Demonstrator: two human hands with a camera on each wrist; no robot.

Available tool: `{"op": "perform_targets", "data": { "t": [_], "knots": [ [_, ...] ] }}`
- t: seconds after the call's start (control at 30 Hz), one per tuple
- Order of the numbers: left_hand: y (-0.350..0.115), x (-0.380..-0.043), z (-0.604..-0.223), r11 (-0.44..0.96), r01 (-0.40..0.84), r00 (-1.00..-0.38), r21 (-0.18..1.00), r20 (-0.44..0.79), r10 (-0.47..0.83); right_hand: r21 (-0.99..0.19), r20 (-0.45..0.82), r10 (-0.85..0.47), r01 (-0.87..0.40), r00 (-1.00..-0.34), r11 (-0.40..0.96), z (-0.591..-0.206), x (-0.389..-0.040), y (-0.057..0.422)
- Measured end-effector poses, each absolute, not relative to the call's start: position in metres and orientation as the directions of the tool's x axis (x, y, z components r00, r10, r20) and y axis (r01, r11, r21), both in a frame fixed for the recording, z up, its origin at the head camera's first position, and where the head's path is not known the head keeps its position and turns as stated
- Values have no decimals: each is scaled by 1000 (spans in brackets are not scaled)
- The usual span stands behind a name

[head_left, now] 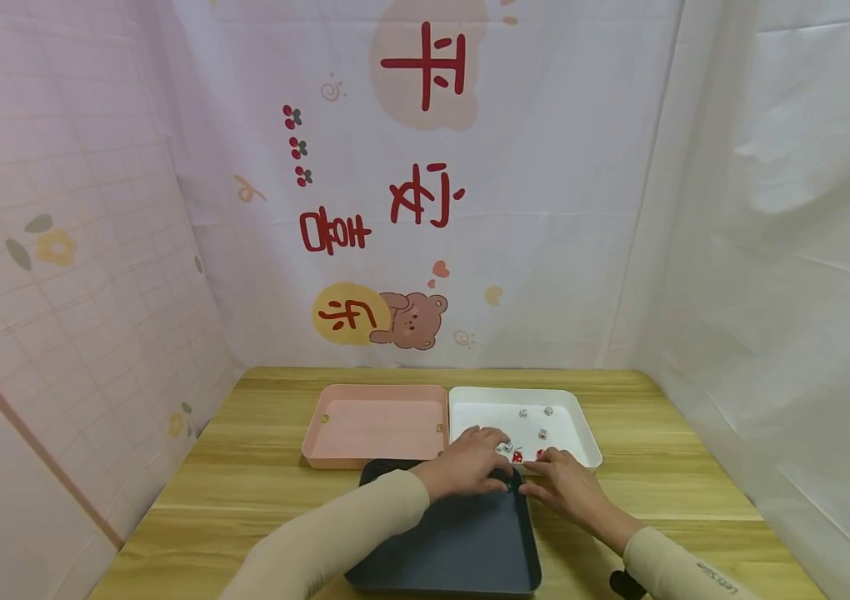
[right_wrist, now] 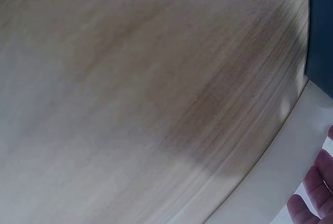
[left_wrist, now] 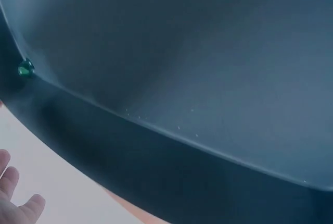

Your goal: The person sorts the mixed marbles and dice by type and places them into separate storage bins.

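A dark rectangular tray [head_left: 462, 546] lies at the front, with a green, glassy bead [left_wrist: 26, 68] inside one corner. My left hand [head_left: 472, 462] reaches over the tray's back right corner, fingers spread toward the white tray [head_left: 588, 446] behind it. In the left wrist view, its fingertips [left_wrist: 32, 207] are apart and hold nothing visible. The right hand [head_left: 563, 483] is beside the same corner, thumb and index finger apart near the dark rim. Small red pieces [head_left: 517, 457] and clear pieces [head_left: 542, 434] lie in the white tray, close to both hands.
A pink tray [head_left: 376, 425] stands left of the white one, with a few small yellowish pieces [head_left: 325, 418] in it. All the trays are on a wood-grain table [head_left: 665, 492]. Patterned cloth [head_left: 545, 167] hangs behind and on both sides.
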State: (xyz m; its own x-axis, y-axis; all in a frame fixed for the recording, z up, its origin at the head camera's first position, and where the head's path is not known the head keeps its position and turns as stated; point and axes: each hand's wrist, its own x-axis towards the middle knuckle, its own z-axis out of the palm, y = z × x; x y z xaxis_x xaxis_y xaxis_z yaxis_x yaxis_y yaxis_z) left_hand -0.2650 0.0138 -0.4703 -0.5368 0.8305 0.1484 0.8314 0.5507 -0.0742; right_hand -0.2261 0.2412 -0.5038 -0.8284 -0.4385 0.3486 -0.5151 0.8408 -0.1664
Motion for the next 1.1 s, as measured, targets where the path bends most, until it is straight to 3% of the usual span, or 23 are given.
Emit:
{"op": "perform_targets", "data": {
  "t": [0.77, 1.1],
  "knots": [
    [26, -273, -490, 612, 774, -613, -162, 51, 789, -157, 359, -446, -524, -820, 837, -505, -227, 241],
    [30, -273, -493, 609, 779, -612, -148, 30, 790, -146, 376, -449, -530, -811, 835, -508, -229, 242]
  ]
}}
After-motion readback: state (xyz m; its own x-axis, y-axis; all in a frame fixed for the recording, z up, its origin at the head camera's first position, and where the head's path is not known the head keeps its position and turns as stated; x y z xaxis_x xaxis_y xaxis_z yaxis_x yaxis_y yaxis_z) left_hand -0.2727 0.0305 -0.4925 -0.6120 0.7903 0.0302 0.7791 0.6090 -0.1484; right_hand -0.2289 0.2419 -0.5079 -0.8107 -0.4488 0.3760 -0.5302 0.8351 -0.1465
